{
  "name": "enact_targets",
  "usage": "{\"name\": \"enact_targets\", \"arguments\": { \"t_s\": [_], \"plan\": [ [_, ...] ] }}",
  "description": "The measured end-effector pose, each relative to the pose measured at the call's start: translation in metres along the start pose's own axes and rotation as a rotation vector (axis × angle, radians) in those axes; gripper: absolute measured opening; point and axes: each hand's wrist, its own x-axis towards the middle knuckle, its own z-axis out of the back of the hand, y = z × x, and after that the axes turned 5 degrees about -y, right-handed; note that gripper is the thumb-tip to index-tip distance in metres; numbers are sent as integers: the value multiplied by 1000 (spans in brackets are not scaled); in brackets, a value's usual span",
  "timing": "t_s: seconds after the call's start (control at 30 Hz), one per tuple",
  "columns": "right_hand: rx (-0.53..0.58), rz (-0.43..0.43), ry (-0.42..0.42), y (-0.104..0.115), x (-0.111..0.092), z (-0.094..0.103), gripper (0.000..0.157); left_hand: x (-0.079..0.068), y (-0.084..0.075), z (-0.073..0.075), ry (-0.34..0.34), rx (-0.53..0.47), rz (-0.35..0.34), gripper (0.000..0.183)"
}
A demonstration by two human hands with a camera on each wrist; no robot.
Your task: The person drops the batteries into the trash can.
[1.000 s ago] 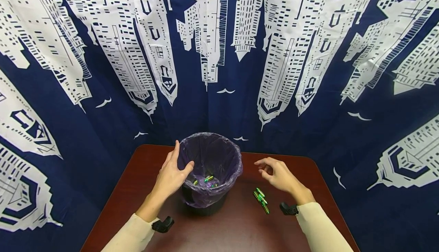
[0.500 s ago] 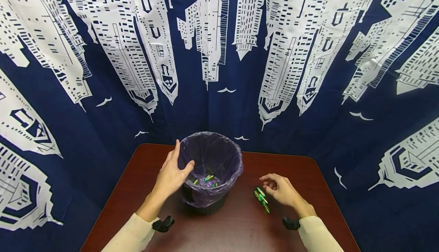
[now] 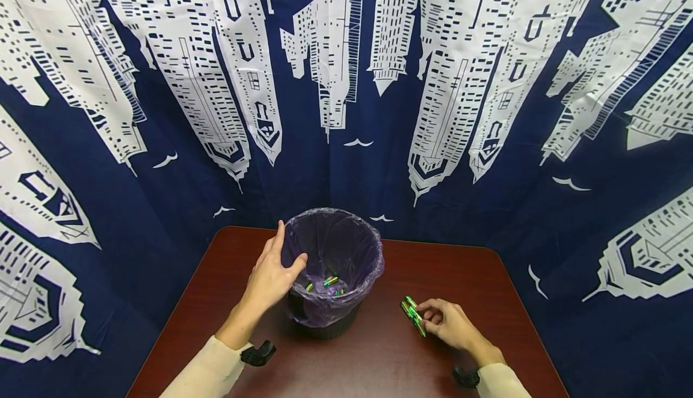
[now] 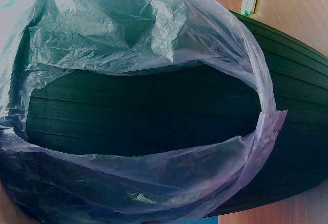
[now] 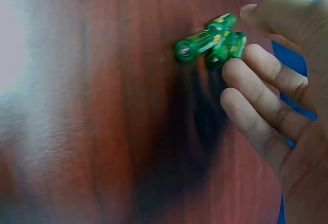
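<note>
Several green and gold batteries (image 3: pixel 409 309) lie in a small cluster on the table, right of a dark ribbed trash bin (image 3: pixel 331 329). Beside them is my right hand (image 3: pixel 450 326), fingers bent. In the right wrist view its thumb and fingertips stand apart right at the near end of the batteries (image 5: pixel 197 45). My left hand (image 3: pixel 272 278) rests along the left side of the bin's rim, index finger and thumb extended and spread. A translucent purple bag (image 3: pixel 368 278) lines the bin and folds over its rim. A few more batteries (image 3: pixel 331 281) lie inside.
The reddish-brown wooden table (image 3: pixel 379 362) has rounded far corners. Behind and around it hangs a navy curtain (image 3: pixel 335 169) printed with white buildings. Close up, the left wrist view shows the bag's overhang (image 4: pixel 169 183) against the bin's ribbed wall (image 4: pixel 143 114).
My right hand has come down and toward me, from above the table to the battery cluster's right side. The left hand and the bin have stayed in place.
</note>
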Motion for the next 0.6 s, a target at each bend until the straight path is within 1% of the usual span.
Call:
{"name": "enact_targets", "arguments": {
  "t_s": [0.17, 0.37, 0.6],
  "plan": [
    [28, -8, 42, -5, -8, -5, 31, 0, -1, 0, -4, 4, 0, 105],
    [35, -14, 81, -9, -13, -9, 34, 0, 0, -1, -6, 10, -1, 105],
    [31, 2, 90, -14, -13, -13, 35, -1, 0, -1, -3, 22, 2, 104]
  ]
}}
